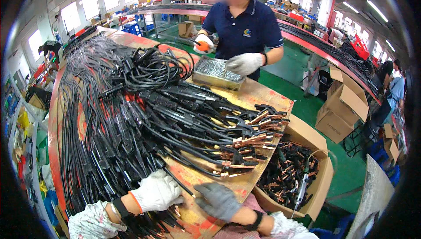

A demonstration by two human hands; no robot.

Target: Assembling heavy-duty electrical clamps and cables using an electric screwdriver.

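Observation:
My left hand point(158, 191), in a white knit glove with an orange cuff edge, is curled at the near edge of a large heap of black cables point(105, 142). Its fingers close on a thin black cable point(180, 183) whose end points toward my other hand. My right hand point(218, 201), in a grey glove, lies just beside that cable's tip, thumb and forefinger apart; some fingertips are hidden. Copper-tipped cable ends point(252, 142) fan out to the right on the worn wooden tabletop point(193, 175). A coiled bundle of black cable point(153, 70) rests on the heap.
Across the table a co-worker in a dark shirt, wearing white gloves point(245, 63), reaches into a metal tray point(215, 83) of small silvery parts. An open carton point(322, 180) of black-and-copper pieces stands against the table's right edge. More cartons point(342, 107) sit on the green floor.

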